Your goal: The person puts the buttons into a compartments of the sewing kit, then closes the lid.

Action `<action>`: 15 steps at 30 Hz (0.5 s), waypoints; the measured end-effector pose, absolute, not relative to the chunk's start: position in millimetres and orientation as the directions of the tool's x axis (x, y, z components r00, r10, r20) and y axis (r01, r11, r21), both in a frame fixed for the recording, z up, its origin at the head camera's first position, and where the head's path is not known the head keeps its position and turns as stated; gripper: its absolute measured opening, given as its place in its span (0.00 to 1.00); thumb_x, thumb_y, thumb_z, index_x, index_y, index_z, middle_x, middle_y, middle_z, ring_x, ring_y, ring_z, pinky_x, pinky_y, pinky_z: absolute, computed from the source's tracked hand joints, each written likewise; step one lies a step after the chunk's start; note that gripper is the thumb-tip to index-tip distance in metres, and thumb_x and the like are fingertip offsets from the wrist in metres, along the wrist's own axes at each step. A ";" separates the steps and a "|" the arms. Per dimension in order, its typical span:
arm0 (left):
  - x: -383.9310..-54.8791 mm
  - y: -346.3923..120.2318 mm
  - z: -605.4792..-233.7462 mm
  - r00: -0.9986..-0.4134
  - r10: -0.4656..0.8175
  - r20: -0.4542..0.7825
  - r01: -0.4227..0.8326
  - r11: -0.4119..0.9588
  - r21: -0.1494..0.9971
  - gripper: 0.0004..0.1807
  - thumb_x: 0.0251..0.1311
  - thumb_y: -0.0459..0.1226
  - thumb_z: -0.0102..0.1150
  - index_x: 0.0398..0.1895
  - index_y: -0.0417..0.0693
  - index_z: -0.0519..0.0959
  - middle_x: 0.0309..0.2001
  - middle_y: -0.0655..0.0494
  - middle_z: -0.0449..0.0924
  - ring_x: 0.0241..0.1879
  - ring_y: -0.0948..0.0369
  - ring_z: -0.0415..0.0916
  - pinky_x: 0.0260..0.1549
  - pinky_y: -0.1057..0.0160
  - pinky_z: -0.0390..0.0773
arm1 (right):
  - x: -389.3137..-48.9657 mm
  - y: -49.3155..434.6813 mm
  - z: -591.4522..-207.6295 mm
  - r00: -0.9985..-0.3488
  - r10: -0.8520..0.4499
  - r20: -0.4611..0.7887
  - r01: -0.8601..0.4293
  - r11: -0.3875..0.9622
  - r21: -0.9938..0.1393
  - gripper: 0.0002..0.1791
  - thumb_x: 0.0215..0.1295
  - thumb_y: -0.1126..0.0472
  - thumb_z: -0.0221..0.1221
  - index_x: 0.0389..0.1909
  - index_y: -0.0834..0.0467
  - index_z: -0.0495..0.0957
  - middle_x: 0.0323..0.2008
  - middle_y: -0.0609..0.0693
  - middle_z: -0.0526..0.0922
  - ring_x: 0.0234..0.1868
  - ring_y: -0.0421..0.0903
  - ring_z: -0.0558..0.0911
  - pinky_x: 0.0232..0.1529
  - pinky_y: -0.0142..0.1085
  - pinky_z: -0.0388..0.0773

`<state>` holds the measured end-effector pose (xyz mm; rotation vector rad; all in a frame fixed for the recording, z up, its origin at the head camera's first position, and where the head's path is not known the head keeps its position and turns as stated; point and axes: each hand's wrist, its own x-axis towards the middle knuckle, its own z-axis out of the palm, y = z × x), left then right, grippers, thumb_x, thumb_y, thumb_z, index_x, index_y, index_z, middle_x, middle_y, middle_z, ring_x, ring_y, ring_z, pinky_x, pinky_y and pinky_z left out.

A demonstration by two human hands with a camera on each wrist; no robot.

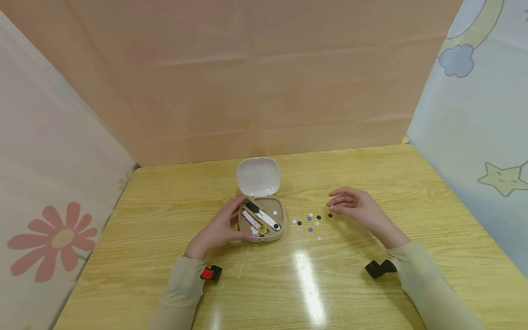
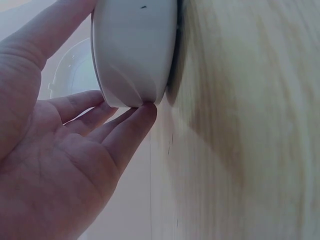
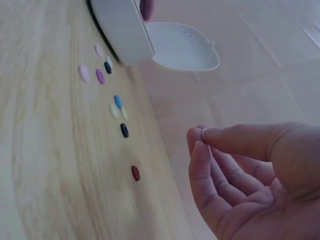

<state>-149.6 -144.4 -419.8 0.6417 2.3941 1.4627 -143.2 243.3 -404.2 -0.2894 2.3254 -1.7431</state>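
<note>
My left hand [image 1: 218, 228] grips a small beige sewing box [image 1: 282, 233] by its left side, thumb at the front, fingers at the back. Its white lid [image 1: 258, 176] stands open. Inside lie a black-and-white tool [image 1: 264, 216], a pink patterned strip [image 1: 250, 219], a gold ring-shaped piece [image 1: 262, 229] and a white button [image 1: 274, 212]. To the right, above the table, my right hand [image 1: 359, 208] pinches a small white button [image 3: 204, 134] between thumb and fingertip. Below it lies a dark red button [image 3: 135, 173].
Several loose buttons are scattered between box and right hand, including a blue button [image 1: 309, 218], a purple button [image 1: 310, 229] and a pale pink button [image 1: 319, 239]. A thin pale strip [image 1: 243, 263] lies before the box. Behind the wooden table [image 1: 165, 197] hangs a peach cloth [image 1: 255, 91].
</note>
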 end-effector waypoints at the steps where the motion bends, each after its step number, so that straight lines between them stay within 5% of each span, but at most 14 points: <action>1: -149.6 -144.7 -419.8 -0.867 0.499 0.005 0.233 0.395 0.889 0.56 0.39 0.39 0.79 0.73 0.58 0.56 0.69 0.58 0.55 0.68 0.53 0.56 0.62 0.53 0.65 | -143.5 242.2 -402.5 -0.955 -0.290 -0.061 -0.021 0.273 -0.962 0.24 0.66 0.68 0.59 0.59 0.72 0.66 0.48 0.70 0.78 0.46 0.54 0.82 0.49 0.43 0.80; 15: -149.9 -144.4 -419.3 -0.860 0.511 0.015 0.246 0.388 0.888 0.56 0.39 0.39 0.79 0.73 0.58 0.56 0.69 0.56 0.56 0.68 0.52 0.55 0.62 0.51 0.65 | -156.2 217.9 -388.8 -0.945 -0.313 -0.095 0.022 0.230 -0.973 0.22 0.65 0.67 0.60 0.59 0.65 0.68 0.44 0.65 0.82 0.45 0.66 0.80 0.45 0.58 0.78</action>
